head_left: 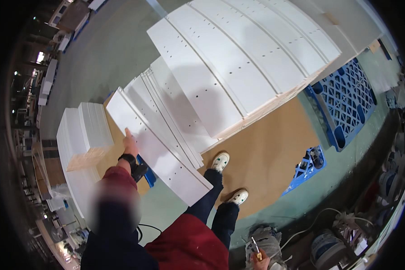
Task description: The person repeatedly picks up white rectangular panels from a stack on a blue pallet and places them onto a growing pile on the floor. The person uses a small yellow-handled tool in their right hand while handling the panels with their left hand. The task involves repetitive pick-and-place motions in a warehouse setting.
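White panel lies slantwise in front of the body, alongside the lower panel pile; can't tell whether it overlaps it. Near end close to the legs, small holes along its face.

Left hand: at the panel's left edge, one finger extended on the face. Underside hidden, so can't tell if that grip closes round the edge or just rests. Right hand: well apart, lower right, grip closed round the handle of a small tool, metal tip up.

Handling, my read: long piece, one hand, ends will probably swing. Hold near mid-length; if shifting it, lift rather than drag, since the face looks easy to scuff. Both hands would be better, tool set down first. Otherwise tip away from white faces. Mind the corner by the legs.

Writing: none readable. No legible brand or label on the panel, big panel stack or blue pallet. Dark wrist device: no readable display.
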### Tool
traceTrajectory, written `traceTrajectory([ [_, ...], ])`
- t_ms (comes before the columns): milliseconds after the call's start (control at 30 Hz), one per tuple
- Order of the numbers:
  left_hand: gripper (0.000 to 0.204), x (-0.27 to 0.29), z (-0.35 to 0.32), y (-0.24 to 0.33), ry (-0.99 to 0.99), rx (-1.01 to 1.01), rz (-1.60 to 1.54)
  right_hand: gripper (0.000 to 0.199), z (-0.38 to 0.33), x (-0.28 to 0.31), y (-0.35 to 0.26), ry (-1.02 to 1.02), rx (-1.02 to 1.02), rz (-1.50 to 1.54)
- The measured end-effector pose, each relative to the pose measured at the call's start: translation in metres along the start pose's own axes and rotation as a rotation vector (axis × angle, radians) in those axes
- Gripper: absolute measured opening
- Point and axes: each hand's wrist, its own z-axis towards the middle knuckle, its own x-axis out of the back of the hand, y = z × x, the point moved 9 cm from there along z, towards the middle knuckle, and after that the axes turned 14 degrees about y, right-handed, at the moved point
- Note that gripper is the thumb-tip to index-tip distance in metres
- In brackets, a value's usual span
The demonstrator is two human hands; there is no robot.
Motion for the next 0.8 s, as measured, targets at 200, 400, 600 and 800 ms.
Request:
traceTrajectory([
  [200, 0.073, -0.08, 0.06, 0.015, -0.146, -0.154, 0.14, 0.033, 0.026, -0.051, -0.052, -0.125, -0.007, -0.111],
  [400, 0.061, -0.112, 0.071, 0.005, -0.045, 0.038, -0.077, 0.025, 0.036, -0.09, -0.137, -0.113, 0.169, -0.094],
  [600, 0.049, -0.085, 0.058, 0.072, 0.176, -0.42, 0.591, 0.023, 0.047, -0.087, -0.149, -0.06, 0.014, -0.077],
  [800, 0.042, -0.109, -0.143, 0.138, -0.772, 0.042, -0.149, 0.026, 0.052, -0.095, -0.129, -0.023, 0.074, -0.055],
])
